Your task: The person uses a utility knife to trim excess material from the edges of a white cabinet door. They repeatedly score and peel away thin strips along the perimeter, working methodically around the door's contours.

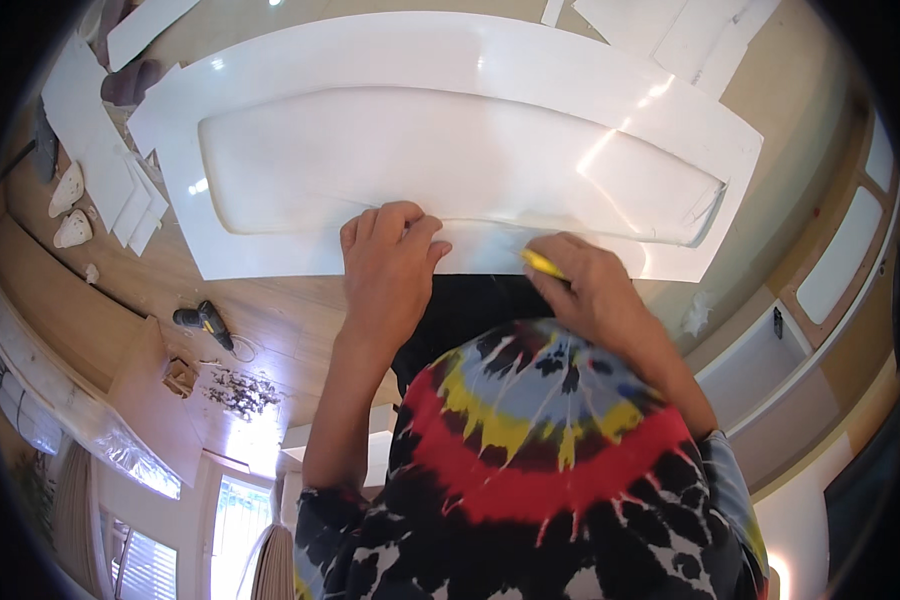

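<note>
A large glossy white panel [320, 65] with a long curved outline set inside its border lies in front of me. Fingers bent, my left hand [385, 262] presses on its near border, the fingertips at the inner outline. My right hand [592, 282] is closed around a slim yellow tool [543, 263], slightly blurred; its tip points left toward the same border. What kind of tool it is cannot be made out, as the fingers cover most of it. Both forearms reach in from the lower edge, past my tie-dyed shirt [540, 480].
A power drill [206, 320] lies on the wooden floor at left, with a pair of light shoes [68, 190] and white offcuts [135, 205] farther off. More white sheets [695, 45] lie at far right. A cabinet frame [755, 362] borders the right side, a wooden cabinet [155, 390] the left.
</note>
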Tool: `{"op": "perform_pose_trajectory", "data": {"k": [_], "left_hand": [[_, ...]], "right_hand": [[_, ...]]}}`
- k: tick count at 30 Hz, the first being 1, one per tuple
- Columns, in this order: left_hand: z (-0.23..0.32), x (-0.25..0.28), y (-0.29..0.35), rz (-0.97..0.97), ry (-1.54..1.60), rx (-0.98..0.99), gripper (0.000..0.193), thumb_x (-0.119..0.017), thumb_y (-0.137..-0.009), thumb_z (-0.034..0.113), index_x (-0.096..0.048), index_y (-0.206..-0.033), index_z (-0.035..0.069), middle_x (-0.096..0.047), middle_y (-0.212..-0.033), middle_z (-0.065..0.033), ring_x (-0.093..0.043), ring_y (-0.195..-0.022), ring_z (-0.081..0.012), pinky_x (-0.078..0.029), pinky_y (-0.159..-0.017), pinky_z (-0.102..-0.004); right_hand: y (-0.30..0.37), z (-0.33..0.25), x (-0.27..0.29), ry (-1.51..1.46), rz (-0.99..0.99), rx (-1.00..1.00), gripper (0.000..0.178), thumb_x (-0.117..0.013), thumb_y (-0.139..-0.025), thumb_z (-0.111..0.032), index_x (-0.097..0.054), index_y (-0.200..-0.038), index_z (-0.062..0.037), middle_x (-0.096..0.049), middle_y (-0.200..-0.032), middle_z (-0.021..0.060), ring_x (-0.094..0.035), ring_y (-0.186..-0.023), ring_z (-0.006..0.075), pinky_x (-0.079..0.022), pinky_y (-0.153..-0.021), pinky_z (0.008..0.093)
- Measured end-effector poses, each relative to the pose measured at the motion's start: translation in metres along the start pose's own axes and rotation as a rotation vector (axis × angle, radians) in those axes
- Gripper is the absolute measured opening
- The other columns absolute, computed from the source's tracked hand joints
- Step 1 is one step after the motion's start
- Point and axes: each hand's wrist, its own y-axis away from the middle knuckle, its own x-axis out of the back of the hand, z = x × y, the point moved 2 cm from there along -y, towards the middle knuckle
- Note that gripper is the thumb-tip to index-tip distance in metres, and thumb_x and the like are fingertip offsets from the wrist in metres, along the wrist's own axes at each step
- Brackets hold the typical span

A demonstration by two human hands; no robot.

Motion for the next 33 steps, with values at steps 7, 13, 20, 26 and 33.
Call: {"op": "perform_pose_trajectory", "data": {"k": [7,13,20,26,33], "left_hand": [[-0.008,0.01,0.0,-0.074,0.09,0.019,0.028,-0.086,-0.083,0.013,-0.077,-0.11,0.009,-0.066,-0.113,-0.0064,-0.062,-0.107,-0.028,-0.044,-0.099,-0.0471],[-0.025,0.024,0.01,0.022,-0.096,-0.001,0.031,-0.089,-0.081,0.012,-0.077,-0.109,0.007,-0.067,-0.118,-0.0091,-0.063,-0.109,-0.0301,-0.048,-0.095,-0.046],[-0.067,0.038,0.019,0.187,-0.052,0.048,0.024,-0.093,-0.079,0.015,-0.079,-0.096,0.008,-0.067,-0.111,-0.0074,-0.061,-0.103,-0.028,-0.045,-0.092,-0.0419],[-0.073,0.034,0.021,0.21,0.011,-0.029,0.028,-0.094,-0.074,0.015,-0.08,-0.098,0.008,-0.067,-0.109,-0.0056,-0.06,-0.102,-0.026,-0.043,-0.092,-0.0395],[-0.071,0.039,0.021,0.159,-0.01,-0.019,0.031,-0.094,-0.076,0.024,-0.08,-0.1,0.012,-0.064,-0.11,-0.0012,-0.06,-0.102,-0.023,-0.04,-0.093,-0.0424]], "right_hand": [[-0.028,-0.025,-0.029,0.037,-0.051,-0.004,0.046,-0.076,-0.088,-0.009,-0.064,-0.132,-0.0041,-0.072,-0.1,0.0149,-0.073,-0.089,0.0358,-0.059,-0.075,0.0448],[-0.049,-0.03,-0.037,-0.003,-0.092,0.032,0.048,-0.075,-0.089,-0.01,-0.061,-0.134,-0.0007,-0.073,-0.099,0.0181,-0.074,-0.086,0.0374,-0.06,-0.074,0.0463],[-0.06,-0.049,-0.042,-0.072,-0.193,-0.118,0.038,-0.075,-0.096,-0.009,-0.061,-0.129,0.0016,-0.073,-0.09,0.0184,-0.074,-0.079,0.0372,-0.059,-0.071,0.0444],[-0.058,-0.049,-0.042,-0.109,-0.176,-0.096,0.04,-0.074,-0.096,-0.009,-0.059,-0.131,0.0011,-0.073,-0.092,0.0191,-0.073,-0.08,0.038,-0.058,-0.071,0.0451],[-0.067,-0.062,-0.05,-0.13,-0.232,-0.124,0.051,-0.076,-0.092,-0.01,-0.056,-0.137,0.0018,-0.073,-0.101,0.0214,-0.074,-0.087,0.0391,-0.059,-0.075,0.0464]]}}
